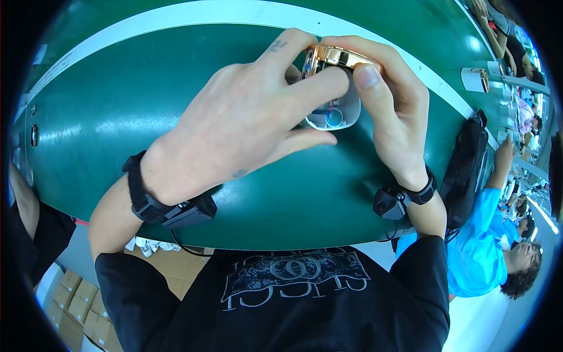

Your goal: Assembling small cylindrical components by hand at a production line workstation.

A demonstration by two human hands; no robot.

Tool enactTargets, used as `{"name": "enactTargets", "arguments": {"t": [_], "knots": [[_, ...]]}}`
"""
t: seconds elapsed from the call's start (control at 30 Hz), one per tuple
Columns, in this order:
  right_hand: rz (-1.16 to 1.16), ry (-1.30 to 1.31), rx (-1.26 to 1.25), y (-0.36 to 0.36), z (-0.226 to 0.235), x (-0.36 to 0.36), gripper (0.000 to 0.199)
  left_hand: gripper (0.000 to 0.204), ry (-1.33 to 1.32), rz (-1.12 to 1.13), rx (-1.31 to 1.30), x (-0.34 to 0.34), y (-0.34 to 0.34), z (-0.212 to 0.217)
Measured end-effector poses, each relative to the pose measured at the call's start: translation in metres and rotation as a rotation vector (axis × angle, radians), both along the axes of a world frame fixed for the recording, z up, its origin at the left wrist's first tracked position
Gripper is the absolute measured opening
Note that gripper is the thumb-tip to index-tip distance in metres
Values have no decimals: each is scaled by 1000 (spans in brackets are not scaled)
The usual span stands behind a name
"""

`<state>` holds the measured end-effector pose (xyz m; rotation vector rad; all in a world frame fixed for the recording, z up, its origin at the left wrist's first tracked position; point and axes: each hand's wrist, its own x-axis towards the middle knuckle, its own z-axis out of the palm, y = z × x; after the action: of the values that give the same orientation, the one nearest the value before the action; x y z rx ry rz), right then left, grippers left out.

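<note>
Between my hands, toward the far side of the table, is a white housing (350, 111) with rounded walls. A shiny gold rim piece (339, 56) is at its far end. Inside the housing, a small round blue-edged part (334, 118) and a thin red wire show. My left hand (234, 111) reaches across from the left, one finger bent over the housing's opening and another at the gold rim. Its thumb sticks out apart. With thumb and fingers, my right hand (399, 100) grips the gold rim from the right. My left fingers hide much of the interior.
A black elongated pouch (463, 170) lies at the table's right edge. Farther right stands a white and gold device (474, 80). A person in blue (478, 252) sits at the right; another person's arm (24, 196) shows at left. Cardboard boxes (82, 302) are below left.
</note>
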<state>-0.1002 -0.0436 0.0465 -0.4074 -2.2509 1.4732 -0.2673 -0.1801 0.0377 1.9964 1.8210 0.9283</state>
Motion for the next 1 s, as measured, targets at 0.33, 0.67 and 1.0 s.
{"name": "enactTargets", "arguments": {"t": [0.33,0.67,1.0], "knots": [[13,10,38,-1,-13,3,35,47,-167,-180,-220,-15,2,17],[-25,54,-150,1,-22,8,27,51,-221,-263,-151,-18,5,12],[6,89,-220,-6,-22,13,26,54,-176,-272,-109,-17,1,16]]}}
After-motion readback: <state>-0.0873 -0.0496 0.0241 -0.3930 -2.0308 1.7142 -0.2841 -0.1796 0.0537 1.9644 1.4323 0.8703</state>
